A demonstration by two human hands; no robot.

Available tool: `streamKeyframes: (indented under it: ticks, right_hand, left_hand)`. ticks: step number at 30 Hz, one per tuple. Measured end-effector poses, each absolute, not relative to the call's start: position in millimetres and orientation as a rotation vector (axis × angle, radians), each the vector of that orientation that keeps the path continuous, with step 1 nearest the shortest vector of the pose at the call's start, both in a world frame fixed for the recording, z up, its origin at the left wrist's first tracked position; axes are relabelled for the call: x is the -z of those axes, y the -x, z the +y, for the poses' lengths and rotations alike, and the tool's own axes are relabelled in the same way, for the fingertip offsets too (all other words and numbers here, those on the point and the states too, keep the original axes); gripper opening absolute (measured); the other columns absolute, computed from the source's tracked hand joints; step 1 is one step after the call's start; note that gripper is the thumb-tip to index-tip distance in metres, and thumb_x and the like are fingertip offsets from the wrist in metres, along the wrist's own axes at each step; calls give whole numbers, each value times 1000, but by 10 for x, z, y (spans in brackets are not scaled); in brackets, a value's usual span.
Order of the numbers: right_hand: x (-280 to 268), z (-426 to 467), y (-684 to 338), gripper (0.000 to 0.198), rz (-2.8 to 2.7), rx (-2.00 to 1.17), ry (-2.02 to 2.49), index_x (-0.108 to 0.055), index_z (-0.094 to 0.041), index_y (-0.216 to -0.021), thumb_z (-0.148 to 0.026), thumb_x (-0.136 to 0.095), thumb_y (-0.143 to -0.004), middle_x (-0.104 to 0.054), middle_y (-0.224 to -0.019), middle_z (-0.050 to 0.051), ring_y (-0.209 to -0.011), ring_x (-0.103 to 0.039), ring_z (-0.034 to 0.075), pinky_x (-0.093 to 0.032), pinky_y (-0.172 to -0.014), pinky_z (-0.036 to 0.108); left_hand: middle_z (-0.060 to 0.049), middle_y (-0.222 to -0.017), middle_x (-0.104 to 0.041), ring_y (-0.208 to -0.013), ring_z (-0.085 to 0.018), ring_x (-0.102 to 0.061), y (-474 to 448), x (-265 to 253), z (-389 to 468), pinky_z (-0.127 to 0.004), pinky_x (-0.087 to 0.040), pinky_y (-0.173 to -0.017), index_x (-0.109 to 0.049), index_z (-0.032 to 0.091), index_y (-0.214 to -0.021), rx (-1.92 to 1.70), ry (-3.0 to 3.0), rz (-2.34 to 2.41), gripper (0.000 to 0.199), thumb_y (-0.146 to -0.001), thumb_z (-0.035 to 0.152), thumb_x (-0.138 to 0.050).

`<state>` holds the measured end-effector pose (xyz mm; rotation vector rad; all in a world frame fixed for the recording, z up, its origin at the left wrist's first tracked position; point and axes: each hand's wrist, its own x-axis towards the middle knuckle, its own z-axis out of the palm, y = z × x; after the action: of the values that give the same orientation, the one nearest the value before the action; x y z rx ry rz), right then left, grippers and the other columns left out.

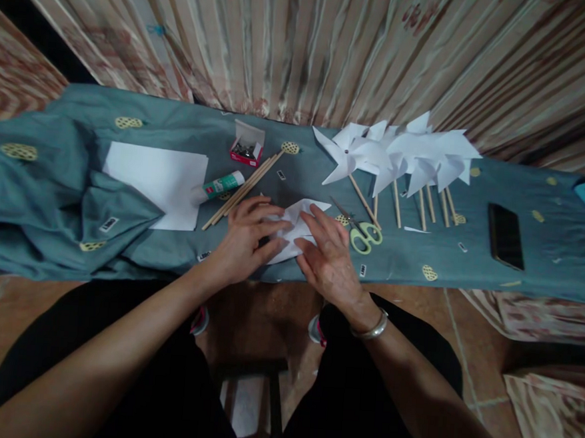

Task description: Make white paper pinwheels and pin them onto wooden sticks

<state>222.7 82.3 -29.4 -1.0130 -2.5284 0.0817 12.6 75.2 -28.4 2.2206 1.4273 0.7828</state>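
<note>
A folded piece of white paper [296, 228] lies at the table's front edge, between my two hands. My left hand [245, 237] holds its left side, with the fingers over the top and the thumb near the lower edge. On the right side, my right hand [328, 256] grips the paper with bent fingers, and a silver bangle circles that wrist. Both hands cover part of the sheet, so its full shape is hidden. Green-handled scissors [366, 237] rest just right of my right hand. Several thin wooden sticks [247, 188] lie beyond my left hand.
Left of the sticks are a glue stick [219, 186] and a stack of white paper [163, 170]. A red box of metal pins [246, 148] stands open behind. Several white paper pinwheels [402, 153] lie at the back right. A phone [506, 236] is farther right.
</note>
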Motion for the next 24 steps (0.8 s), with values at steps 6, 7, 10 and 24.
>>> streamKeyframes:
  ticks: [6,7,10,24]
  right_hand:
    - [245,827,-2267,18,-2446,10,1016,-64,-19,-101,-19,-49,-90,-51,-142,12,-144,-29,26,-29,-112,52]
    - [233,829,-2274,18,-2425,21,1005,-63,-19,-101,-19,-49,-90,-51,-142,13,-143,-30,26,-30,-111,52]
    - [200,832,-2285,16,-2371,43,980,-62,-20,-101,-17,-51,-89,-52,-141,12,-142,-33,27,-31,-110,52]
    - [131,753,-2269,28,-2335,-17,904,-60,-25,-113,-15,-52,-88,-49,-144,7,-142,-33,27,-29,-112,53]
  left_hand:
    - [-13,-134,-56,-126,-29,-48,-4,311,805,-48,-38,-107,-50,16,-134,-1163,-1648,1531,60,-83,46,-61]
    - [-14,-133,-56,-125,-29,-51,-21,310,811,-47,-39,-106,-49,16,-135,-1225,-1453,1492,65,-79,46,-65]
    - [-13,-124,-63,-117,-28,-58,-109,257,812,-45,-42,-104,-51,15,-131,-1306,-933,1337,73,-67,39,-77]
    - [-7,-69,-72,-56,-17,-64,-419,82,717,-27,-50,-55,-72,12,-80,-982,-445,1049,32,-60,35,-80]
